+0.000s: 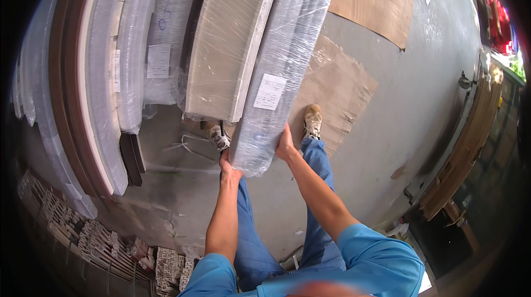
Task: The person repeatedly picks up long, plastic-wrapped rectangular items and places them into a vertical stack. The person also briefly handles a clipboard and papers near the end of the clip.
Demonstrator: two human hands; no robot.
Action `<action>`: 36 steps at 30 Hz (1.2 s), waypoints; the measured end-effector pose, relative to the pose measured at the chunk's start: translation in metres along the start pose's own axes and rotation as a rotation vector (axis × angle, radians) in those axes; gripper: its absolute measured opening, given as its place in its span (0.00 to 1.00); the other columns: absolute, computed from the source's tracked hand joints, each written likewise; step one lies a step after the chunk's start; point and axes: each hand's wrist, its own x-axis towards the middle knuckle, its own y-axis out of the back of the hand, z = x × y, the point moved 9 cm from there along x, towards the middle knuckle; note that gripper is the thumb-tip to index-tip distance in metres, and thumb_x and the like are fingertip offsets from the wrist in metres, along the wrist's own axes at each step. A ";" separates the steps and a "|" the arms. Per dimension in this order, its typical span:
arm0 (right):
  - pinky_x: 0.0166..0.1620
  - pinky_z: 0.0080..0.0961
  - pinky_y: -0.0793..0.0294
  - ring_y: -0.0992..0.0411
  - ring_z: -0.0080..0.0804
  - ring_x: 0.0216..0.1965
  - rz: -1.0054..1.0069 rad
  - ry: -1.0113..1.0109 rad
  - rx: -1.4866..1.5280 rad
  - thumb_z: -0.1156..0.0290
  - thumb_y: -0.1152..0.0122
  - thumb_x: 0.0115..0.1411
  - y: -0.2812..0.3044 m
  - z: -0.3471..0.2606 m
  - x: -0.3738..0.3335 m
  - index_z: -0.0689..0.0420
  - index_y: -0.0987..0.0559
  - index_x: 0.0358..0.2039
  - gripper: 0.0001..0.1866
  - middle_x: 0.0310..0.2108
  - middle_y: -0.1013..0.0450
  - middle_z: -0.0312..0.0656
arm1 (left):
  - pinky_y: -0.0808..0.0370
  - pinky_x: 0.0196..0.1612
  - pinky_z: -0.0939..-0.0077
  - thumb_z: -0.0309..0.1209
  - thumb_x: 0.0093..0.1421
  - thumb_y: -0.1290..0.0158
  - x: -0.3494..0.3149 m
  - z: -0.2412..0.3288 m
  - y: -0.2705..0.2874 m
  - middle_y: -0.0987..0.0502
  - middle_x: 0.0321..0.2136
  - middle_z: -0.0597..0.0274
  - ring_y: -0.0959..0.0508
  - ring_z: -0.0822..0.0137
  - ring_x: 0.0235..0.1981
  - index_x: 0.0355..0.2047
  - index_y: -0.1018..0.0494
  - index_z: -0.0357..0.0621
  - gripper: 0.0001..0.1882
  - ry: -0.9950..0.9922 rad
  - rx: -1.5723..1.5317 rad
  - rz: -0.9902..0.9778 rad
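A long grey bundle in clear plastic wrap (pixel 276 53), bearing a white paper label (pixel 270 91), runs from my hands toward the far edge of the view. At its near end my left hand (pixel 229 167) grips the left corner, fingers partly hidden beneath it. My right hand (pixel 286 144) is pressed along the right side, its fingers mostly out of sight under the bundle. Just left of it lies a wide beige wrapped bundle (pixel 227 42), close alongside. My feet stand on either side of the near end.
Several more wrapped lengths (pixel 133 48) and dark brown profiles (pixel 69 76) lie to the left. Flattened cardboard (pixel 337 84) covers floor on the right. A rack of stacked profile ends (pixel 99 236) stands at lower left. Stacked brown boards (pixel 462 153) line the right side.
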 end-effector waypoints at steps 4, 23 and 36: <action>0.69 0.38 0.50 0.51 0.40 0.70 0.034 0.026 -0.035 0.33 0.70 0.67 0.000 0.004 0.018 0.56 0.48 0.70 0.44 0.71 0.51 0.43 | 0.29 0.57 0.51 0.45 0.66 0.60 0.018 0.007 -0.001 0.23 0.50 0.56 0.25 0.51 0.52 0.50 0.26 0.44 0.23 -0.006 0.018 -0.028; 0.42 0.38 0.21 0.22 0.41 0.44 0.676 0.427 -0.414 0.57 0.44 0.64 0.357 -0.305 -0.316 0.56 0.53 0.70 0.42 0.52 0.26 0.47 | 0.41 0.18 0.78 0.46 0.64 0.50 -0.187 0.038 -0.004 0.32 0.30 0.67 0.31 0.68 0.24 0.35 0.32 0.52 0.13 -0.243 1.337 0.393; 0.36 0.25 0.22 0.23 0.29 0.36 1.193 1.424 0.750 0.62 0.43 0.64 0.700 -0.482 -0.957 0.50 0.52 0.71 0.40 0.42 0.25 0.43 | 0.26 0.50 0.60 0.40 0.66 0.49 -0.321 -0.282 -0.429 0.23 0.46 0.51 0.22 0.56 0.47 0.53 0.33 0.39 0.21 -0.526 1.645 -0.466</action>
